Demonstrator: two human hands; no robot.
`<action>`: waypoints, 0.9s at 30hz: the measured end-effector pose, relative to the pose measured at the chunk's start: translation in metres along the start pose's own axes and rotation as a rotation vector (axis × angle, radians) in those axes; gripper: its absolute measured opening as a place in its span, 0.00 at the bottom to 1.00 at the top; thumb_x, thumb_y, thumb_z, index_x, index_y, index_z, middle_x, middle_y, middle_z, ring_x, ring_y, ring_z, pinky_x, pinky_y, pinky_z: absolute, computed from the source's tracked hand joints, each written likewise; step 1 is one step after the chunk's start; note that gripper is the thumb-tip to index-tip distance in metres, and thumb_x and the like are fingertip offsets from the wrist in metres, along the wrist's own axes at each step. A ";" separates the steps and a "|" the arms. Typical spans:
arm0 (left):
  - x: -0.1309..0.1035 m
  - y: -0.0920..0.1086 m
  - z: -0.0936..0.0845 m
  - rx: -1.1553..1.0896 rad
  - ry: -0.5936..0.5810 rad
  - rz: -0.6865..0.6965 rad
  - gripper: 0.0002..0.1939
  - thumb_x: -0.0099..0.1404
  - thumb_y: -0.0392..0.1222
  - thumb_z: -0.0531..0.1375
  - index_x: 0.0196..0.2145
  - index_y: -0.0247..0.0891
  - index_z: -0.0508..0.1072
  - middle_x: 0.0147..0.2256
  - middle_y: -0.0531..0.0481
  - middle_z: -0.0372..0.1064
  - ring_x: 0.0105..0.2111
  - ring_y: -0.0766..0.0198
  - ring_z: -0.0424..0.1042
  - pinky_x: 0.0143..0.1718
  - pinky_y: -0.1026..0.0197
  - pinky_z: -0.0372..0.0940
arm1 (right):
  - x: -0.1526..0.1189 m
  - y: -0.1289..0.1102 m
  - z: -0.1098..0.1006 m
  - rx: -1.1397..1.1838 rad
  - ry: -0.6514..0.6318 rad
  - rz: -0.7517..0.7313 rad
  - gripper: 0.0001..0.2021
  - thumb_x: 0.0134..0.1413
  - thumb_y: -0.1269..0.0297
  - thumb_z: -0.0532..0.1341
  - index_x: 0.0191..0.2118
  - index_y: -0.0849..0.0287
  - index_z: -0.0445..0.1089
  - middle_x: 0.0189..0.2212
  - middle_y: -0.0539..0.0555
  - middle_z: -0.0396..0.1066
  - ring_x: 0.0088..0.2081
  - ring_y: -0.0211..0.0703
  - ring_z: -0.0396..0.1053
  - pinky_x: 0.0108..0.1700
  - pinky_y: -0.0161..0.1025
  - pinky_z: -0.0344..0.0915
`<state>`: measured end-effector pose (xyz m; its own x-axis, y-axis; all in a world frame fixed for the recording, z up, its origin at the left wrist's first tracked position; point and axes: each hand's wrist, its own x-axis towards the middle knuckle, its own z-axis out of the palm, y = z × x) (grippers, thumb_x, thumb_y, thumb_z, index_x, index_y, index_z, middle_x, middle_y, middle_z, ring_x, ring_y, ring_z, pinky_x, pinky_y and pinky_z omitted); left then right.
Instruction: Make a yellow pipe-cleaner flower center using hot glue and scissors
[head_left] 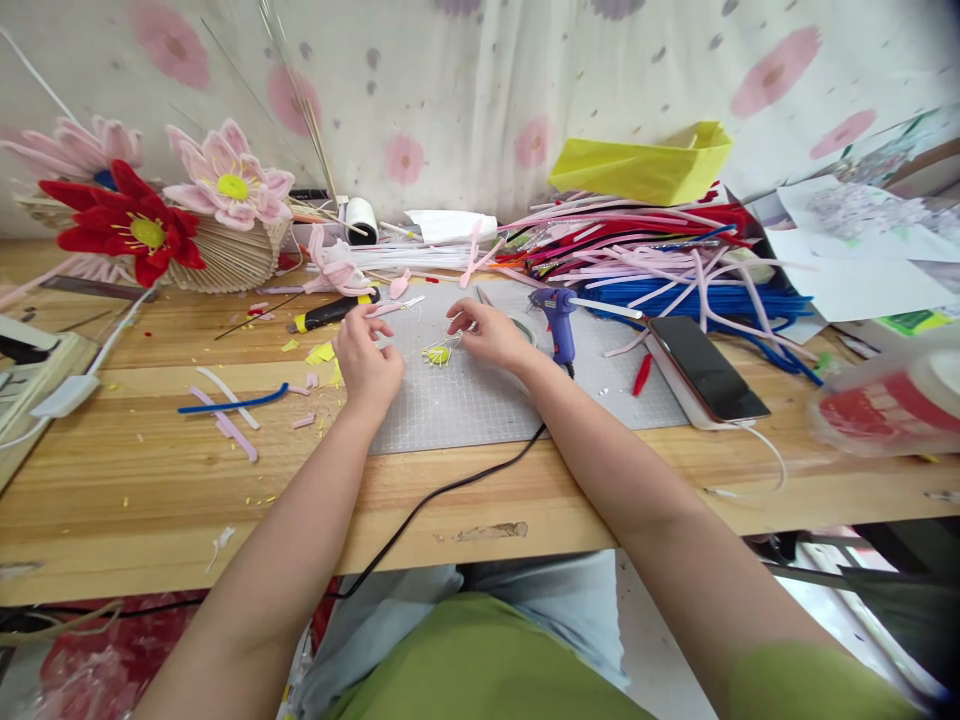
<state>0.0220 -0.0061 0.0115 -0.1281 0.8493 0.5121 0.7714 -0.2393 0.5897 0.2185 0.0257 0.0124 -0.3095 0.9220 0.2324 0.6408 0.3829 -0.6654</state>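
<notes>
A small yellow flower centre [438, 356] with thin white stamens lies on the grey cutting mat [465, 420], between my two hands. My left hand [367, 358] hovers to its left, fingers loosely bent and thumb apart, holding nothing I can see. To the right, my right hand [489, 336] has its curled fingers spread close to the stamens; whether a fingertip touches them is not clear. A pink petal [400, 284] rests just beyond the left fingertips. Behind the left hand lies a yellow-black utility knife [334, 312]. Scissors [517, 325] are partly hidden by my right hand.
A purple glue gun [556, 325] stands right of my right hand, its black cord [442, 490] crossing the table's front. Further right are a phone [709, 368] and a plastic cup [889, 405]. Pipe cleaners [660, 270] pile up behind; finished flowers [146, 232] stand left.
</notes>
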 end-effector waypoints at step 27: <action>-0.008 0.022 0.002 -0.317 -0.454 -0.004 0.31 0.53 0.36 0.65 0.53 0.44 0.59 0.33 0.55 0.74 0.32 0.66 0.70 0.39 0.58 0.63 | -0.008 -0.032 -0.025 0.243 -0.284 -0.071 0.17 0.46 0.66 0.61 0.44 0.55 0.59 0.28 0.46 0.71 0.32 0.36 0.69 0.40 0.38 0.64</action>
<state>0.0415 -0.0172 0.0192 0.2055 0.9512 0.2303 0.5366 -0.3063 0.7863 0.2179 0.0078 0.0491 -0.5514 0.8281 0.1011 0.4359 0.3893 -0.8114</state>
